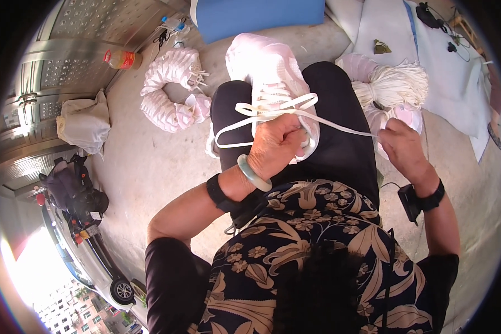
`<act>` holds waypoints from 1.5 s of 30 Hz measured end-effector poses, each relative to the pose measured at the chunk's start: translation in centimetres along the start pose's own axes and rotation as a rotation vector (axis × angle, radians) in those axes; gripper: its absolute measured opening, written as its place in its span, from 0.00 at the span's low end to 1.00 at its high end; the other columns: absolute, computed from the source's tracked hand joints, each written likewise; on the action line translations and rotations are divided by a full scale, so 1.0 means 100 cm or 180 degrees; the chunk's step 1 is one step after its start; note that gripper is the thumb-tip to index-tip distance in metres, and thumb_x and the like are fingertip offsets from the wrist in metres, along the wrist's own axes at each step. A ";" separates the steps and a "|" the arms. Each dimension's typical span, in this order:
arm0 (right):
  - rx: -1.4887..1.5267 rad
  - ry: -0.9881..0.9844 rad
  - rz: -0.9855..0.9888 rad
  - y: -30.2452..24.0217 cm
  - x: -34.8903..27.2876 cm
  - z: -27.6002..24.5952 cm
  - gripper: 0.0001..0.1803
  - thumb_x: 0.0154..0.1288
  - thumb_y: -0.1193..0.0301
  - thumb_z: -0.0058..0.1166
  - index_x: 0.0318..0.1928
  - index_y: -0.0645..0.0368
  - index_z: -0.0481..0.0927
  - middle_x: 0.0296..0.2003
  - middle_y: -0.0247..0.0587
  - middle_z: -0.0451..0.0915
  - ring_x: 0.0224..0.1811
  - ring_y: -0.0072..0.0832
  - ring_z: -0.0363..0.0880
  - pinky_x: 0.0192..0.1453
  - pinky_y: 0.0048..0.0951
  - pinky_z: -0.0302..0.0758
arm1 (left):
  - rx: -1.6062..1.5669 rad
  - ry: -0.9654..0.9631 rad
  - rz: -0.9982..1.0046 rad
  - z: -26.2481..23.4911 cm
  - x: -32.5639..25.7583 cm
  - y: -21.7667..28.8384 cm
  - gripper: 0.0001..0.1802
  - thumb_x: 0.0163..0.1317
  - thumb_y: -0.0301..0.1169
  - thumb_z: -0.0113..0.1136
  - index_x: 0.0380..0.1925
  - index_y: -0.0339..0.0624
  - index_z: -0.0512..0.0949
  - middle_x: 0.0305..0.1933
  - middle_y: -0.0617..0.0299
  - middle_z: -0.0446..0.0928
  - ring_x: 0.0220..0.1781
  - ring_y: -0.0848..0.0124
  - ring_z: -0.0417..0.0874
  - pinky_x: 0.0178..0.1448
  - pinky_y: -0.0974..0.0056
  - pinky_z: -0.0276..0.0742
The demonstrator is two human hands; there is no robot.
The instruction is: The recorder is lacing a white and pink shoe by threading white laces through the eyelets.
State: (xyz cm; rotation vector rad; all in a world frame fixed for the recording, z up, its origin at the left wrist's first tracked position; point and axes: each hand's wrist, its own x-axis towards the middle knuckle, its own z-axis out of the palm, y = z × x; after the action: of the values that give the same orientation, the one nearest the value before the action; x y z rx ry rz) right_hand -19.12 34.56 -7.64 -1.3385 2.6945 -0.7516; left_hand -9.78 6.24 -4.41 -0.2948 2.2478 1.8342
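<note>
A white sneaker (270, 58) rests across my dark-trousered knees, its toe pointing away from me. White shoelace (260, 109) crosses its front and forms loose loops. My left hand (278, 139) is closed at the sneaker's ankle opening, fingers curled over the collar; part of its grip is hidden. One lace loop passes out of sight at that hand. To the right, my right hand (401, 146) pinches the lace's end, and the strand stretches nearly taut between hand and shoe. A bundle of white shoelaces (398, 84) lies on pale shoes beyond my right hand.
A curved row of nested white shoes (170, 92) lies on the floor at left. Behind it stand a bottle with a red label (122, 59) and a white sack (84, 122). A blue panel (256, 19) lies ahead, white sheeting (451, 92) at right.
</note>
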 end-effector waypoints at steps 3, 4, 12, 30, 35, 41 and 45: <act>0.1638 -0.0136 0.1287 -0.008 0.016 0.011 0.06 0.62 0.73 0.53 0.28 0.59 0.75 0.22 0.35 0.68 0.25 0.29 0.71 0.30 0.31 0.69 | -0.0088 -0.0029 -0.0094 0.001 0.004 0.000 0.07 0.62 0.20 0.52 0.39 0.32 0.75 0.31 0.60 0.80 0.24 0.80 0.78 0.26 0.77 0.74; 0.3239 -0.0192 0.2425 -0.016 0.026 0.012 0.08 0.64 0.70 0.53 0.28 0.58 0.76 0.22 0.31 0.68 0.24 0.22 0.71 0.29 0.28 0.68 | -0.0153 -0.0022 -0.0256 0.002 0.005 0.003 0.06 0.62 0.20 0.52 0.38 0.32 0.75 0.31 0.60 0.80 0.23 0.80 0.78 0.26 0.77 0.73; 0.5994 0.0532 0.2486 -0.032 0.061 0.033 0.06 0.65 0.69 0.54 0.35 0.57 0.77 0.25 0.32 0.78 0.22 0.17 0.75 0.31 0.23 0.78 | -0.0043 -0.0032 -0.0245 0.004 0.009 0.004 0.05 0.62 0.21 0.52 0.37 0.32 0.76 0.30 0.60 0.80 0.23 0.79 0.78 0.26 0.76 0.74; 0.4228 0.0969 0.1428 -0.072 0.081 0.064 0.02 0.61 0.79 0.55 0.34 0.62 0.77 0.22 0.29 0.76 0.25 0.11 0.72 0.30 0.16 0.70 | -0.0219 -0.0082 -0.0124 0.005 0.009 0.004 0.07 0.65 0.23 0.51 0.41 0.33 0.75 0.33 0.61 0.79 0.26 0.80 0.78 0.28 0.76 0.74; 0.4024 0.0978 0.1428 -0.075 0.081 0.064 0.02 0.60 0.79 0.55 0.34 0.63 0.77 0.21 0.29 0.76 0.25 0.11 0.72 0.30 0.16 0.70 | -0.0256 -0.0075 -0.0126 0.004 0.007 0.002 0.07 0.65 0.23 0.51 0.41 0.33 0.75 0.34 0.62 0.79 0.26 0.81 0.78 0.29 0.77 0.74; 0.3968 0.1025 0.1364 -0.076 0.080 0.071 0.02 0.61 0.80 0.55 0.35 0.62 0.77 0.21 0.29 0.76 0.24 0.11 0.72 0.30 0.16 0.70 | -0.0154 -0.0114 -0.0062 0.003 0.006 -0.002 0.06 0.66 0.23 0.51 0.40 0.33 0.75 0.34 0.62 0.80 0.26 0.80 0.78 0.29 0.76 0.74; 0.3713 0.1123 0.1053 -0.077 0.084 0.071 0.04 0.59 0.81 0.55 0.35 0.62 0.76 0.24 0.30 0.75 0.25 0.13 0.70 0.31 0.18 0.70 | -0.0144 -0.0112 -0.0068 0.002 0.008 -0.002 0.06 0.65 0.22 0.50 0.40 0.33 0.74 0.35 0.61 0.80 0.27 0.80 0.79 0.30 0.76 0.75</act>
State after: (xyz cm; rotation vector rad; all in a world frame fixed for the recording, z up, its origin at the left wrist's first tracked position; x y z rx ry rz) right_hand -16.88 21.39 -9.09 -0.4692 1.8405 -2.1230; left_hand -10.44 6.36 -4.87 -0.2911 2.1740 1.8667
